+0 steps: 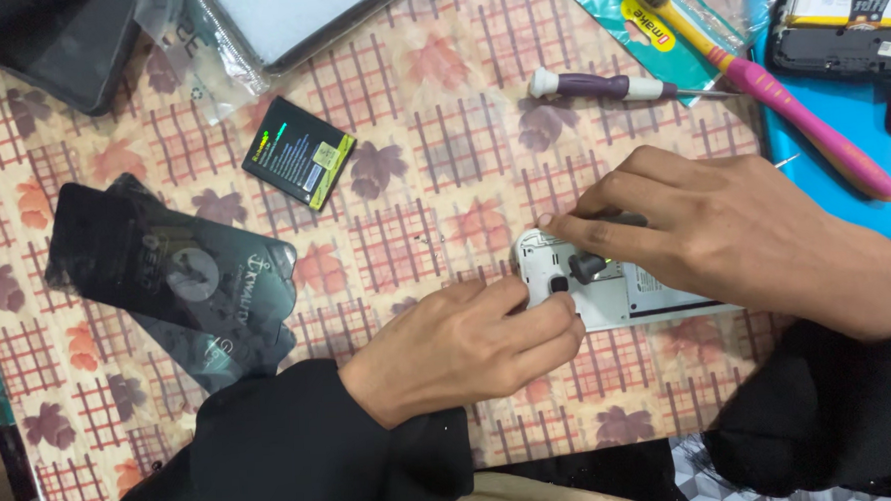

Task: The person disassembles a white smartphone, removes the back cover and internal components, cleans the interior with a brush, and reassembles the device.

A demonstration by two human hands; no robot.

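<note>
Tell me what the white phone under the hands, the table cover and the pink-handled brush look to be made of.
White phone: seemingly matte plastic casing, flat and dull, held by left hand and right hand.
Table cover: probably glossy vinyl or oilcloth; printed leaf-and-check pattern with soft sheen.
Pink-handled brush: likely smooth moulded plastic handle with yellow neck and dark bristles.

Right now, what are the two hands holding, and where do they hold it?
Both hold a white phone lying open on the table. The left hand pinches its left end; the right hand presses on its top, fingers around a small dark part.
</note>
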